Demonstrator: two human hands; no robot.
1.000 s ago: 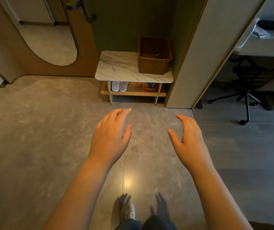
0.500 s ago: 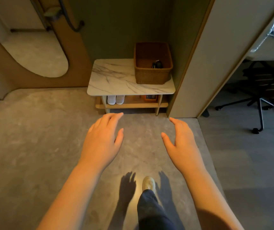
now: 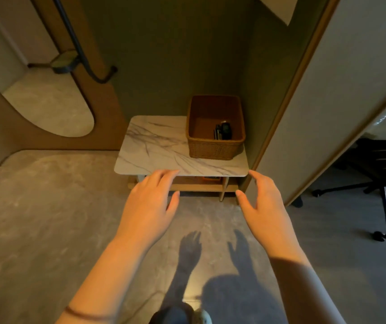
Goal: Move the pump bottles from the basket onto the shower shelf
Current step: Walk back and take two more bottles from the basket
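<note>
A brown woven basket stands on the right end of a low marble-topped table. Dark pump bottles lie in its right half; I cannot tell how many. My left hand hovers open just short of the table's front edge, fingers spread. My right hand is open too, near the table's front right corner. Neither hand touches anything. A small dark shelf hangs on the wooden panel at the upper left, beside a black hose.
A wooden panel with an oval opening stands to the left. A pale wall panel rises close on the right of the table. An office chair base sits at the far right. Grey floor lies around my feet.
I have stepped closer to the table, so the basket looks larger and its inside shows. Both hands have come forward to the table's front edge, still open.
</note>
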